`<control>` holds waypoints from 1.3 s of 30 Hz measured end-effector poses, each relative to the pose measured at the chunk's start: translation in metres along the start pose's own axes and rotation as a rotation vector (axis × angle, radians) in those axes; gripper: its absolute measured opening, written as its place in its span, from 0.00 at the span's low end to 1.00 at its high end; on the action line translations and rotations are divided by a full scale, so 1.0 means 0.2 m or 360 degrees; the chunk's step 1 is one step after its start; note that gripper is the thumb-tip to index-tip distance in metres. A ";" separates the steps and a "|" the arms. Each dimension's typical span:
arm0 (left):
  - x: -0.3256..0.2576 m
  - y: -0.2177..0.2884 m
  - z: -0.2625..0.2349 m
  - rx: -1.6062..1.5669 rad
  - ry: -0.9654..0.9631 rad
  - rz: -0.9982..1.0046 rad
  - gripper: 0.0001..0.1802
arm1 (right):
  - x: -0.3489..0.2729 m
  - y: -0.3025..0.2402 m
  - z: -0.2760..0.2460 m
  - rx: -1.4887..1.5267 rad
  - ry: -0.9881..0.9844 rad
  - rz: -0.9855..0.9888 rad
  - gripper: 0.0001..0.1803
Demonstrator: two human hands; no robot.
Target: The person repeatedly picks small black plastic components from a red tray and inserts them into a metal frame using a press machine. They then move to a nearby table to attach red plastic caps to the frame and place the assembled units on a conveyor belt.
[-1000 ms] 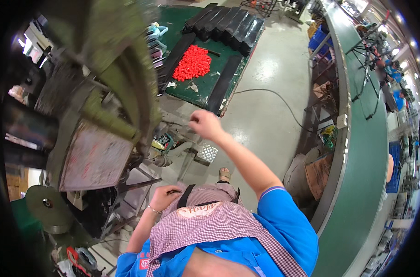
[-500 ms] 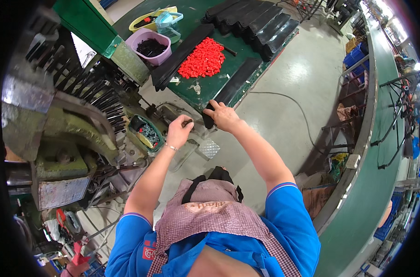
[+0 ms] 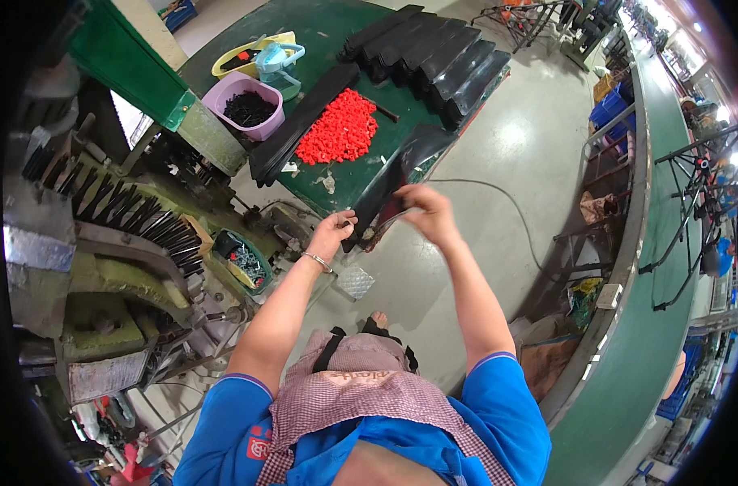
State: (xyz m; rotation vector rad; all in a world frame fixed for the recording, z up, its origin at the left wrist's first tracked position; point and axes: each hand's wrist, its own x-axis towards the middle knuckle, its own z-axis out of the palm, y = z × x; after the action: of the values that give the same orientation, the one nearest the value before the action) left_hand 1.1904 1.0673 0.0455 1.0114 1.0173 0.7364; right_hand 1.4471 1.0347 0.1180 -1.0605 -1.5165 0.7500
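Note:
A long black flexible strip (image 3: 382, 185) lies over the front corner of the green table, its near end hanging past the edge. My right hand (image 3: 430, 214) is closed at the strip's right edge, pinching it, and the strip is bent and raised there; the hand is slightly blurred. At the near end of the strip, my left hand (image 3: 331, 235) is closed round a small black piece whose kind I cannot make out. A heap of small red plastic parts (image 3: 337, 127) sits on the table beyond my hands.
Stacked black strips (image 3: 434, 53) cover the table's far side; another pile (image 3: 304, 125) lies left of the red heap. A purple tub (image 3: 215, 99) holds black parts. At left stands a green machine (image 3: 113, 304), with a tray of metal fasteners (image 3: 245, 263) beside it. A green bench (image 3: 660, 243) runs along the right.
My right hand has moved right and slightly down, and the strip's edge has come up bent. My left hand has moved in towards the strip's near end. The view has shifted slightly.

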 end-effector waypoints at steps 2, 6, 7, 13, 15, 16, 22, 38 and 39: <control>-0.02 0.03 0.06 0.0101 0.0061 0.0036 0.07 | 0.01 -0.19 -0.20 0.0118 0.0257 0.0268 0.14; 0.00 -0.02 0.04 0.0091 0.0159 0.0093 0.05 | -0.03 -0.80 -0.30 -0.0610 0.0130 0.0080 0.12; 0.01 0.01 0.04 0.0185 0.0160 0.0078 0.05 | -0.06 -0.88 -0.28 -0.0599 0.0021 0.0048 0.11; -0.50 0.15 0.03 0.0221 0.0089 0.0060 0.11 | -0.25 -0.91 0.07 -0.0967 -0.0324 0.0291 0.09; -0.78 0.21 -0.04 0.0321 -0.0040 0.0096 0.11 | -0.37 -0.82 0.22 -0.0679 -0.0466 0.0381 0.13; -0.90 0.17 -0.09 0.0124 -0.0033 0.0038 0.09 | -0.41 -0.80 0.31 -0.0586 -0.0521 0.0405 0.13; -1.49 0.19 -0.43 -0.0184 0.0325 0.0148 0.07 | -0.61 -0.81 0.80 0.0265 -0.0847 0.0860 0.10; -1.48 0.52 -0.67 -0.0565 0.0748 0.0330 0.06 | -0.45 -1.16 1.31 0.0257 -0.0770 0.0415 0.14; -1.47 0.49 -0.69 -0.0551 0.0755 0.0310 0.06 | -0.44 -1.17 1.33 0.0312 -0.0752 0.0440 0.14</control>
State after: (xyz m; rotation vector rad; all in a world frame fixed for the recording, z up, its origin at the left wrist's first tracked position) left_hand 0.9493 0.8936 0.2099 0.6498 1.1499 1.3072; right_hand 1.1353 0.8811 0.2331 -0.9972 -1.6583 1.3905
